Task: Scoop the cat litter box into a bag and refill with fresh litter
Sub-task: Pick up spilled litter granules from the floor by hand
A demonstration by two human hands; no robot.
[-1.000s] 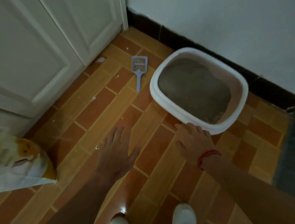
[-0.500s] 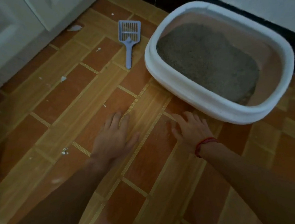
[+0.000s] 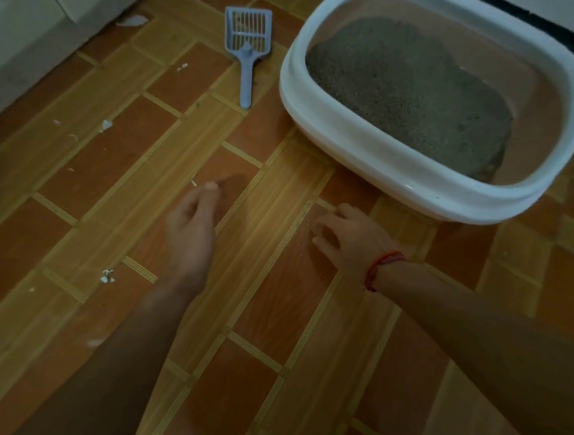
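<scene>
Blue-grey slotted plastic litter scoop (image 3: 248, 45) flat on orange-brown tiled floor (image 3: 102, 163), seen from the head camera, just left of white oval plastic litter box (image 3: 377, 165) part-filled with grey litter (image 3: 406, 87). Handle end pointing back toward left hand (image 3: 190, 225), the nearer one; long axis running away from it. Near box's front rim, right hand (image 3: 349, 240). Both loosely curled, holding nothing.

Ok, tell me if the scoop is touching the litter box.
Apart. The head view shows a strip of bare floor between the scoop and the litter box.
</scene>
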